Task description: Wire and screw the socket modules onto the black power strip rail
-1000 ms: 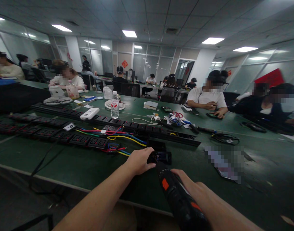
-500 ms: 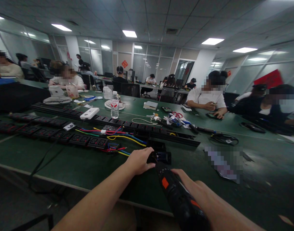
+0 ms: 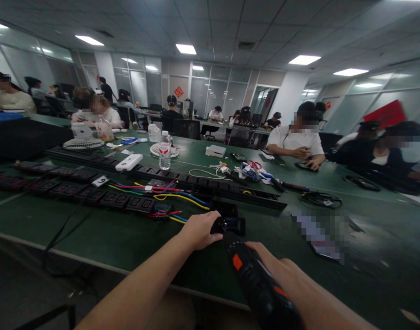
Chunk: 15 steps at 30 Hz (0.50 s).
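Observation:
My left hand is closed around a small black housing at the end of the coloured wires. In my right hand is a black power screwdriver with orange marks, its nose angled toward that housing. The bit's tip meets the part beside my left thumb; whether it sits on a screw is too small to tell. Black socket strips lie to the left, with red, blue, green and yellow wires running from them toward my left hand. The right hand's fingers are mostly hidden behind the tool.
A long black rail lies behind my hands. Beyond it stand a water bottle, a white box-shaped device and a tangle with red scissors. A dark cable lies to the right. Several people sit around the tables.
My hands, the housing and the screwdriver hold nearly the same place. The whole view has shifted very slightly. A standing person far at the back left has moved a little.

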Motion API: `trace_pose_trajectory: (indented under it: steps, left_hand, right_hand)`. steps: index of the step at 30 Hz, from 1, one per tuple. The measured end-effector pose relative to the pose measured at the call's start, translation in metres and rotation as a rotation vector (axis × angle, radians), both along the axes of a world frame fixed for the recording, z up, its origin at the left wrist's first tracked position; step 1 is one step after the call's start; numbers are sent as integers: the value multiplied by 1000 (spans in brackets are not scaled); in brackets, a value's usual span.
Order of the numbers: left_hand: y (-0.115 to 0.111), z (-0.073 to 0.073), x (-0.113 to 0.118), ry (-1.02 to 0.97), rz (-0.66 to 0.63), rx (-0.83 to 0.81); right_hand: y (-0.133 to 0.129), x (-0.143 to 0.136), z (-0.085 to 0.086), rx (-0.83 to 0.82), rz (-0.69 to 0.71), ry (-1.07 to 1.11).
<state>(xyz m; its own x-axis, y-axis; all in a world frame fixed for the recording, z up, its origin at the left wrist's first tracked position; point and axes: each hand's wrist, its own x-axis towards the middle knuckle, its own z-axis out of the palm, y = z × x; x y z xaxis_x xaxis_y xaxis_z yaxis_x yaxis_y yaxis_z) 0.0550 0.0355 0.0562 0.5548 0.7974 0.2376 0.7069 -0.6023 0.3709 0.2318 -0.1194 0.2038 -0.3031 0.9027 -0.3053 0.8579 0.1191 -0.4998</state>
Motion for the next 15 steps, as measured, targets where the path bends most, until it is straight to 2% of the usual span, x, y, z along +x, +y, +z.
trace_pose_trajectory:
  steps: [15]
  left_hand:
    - [-1, 2, 0, 13, 0, 1]
  right_hand:
    - [5, 1, 2, 7, -28, -35]
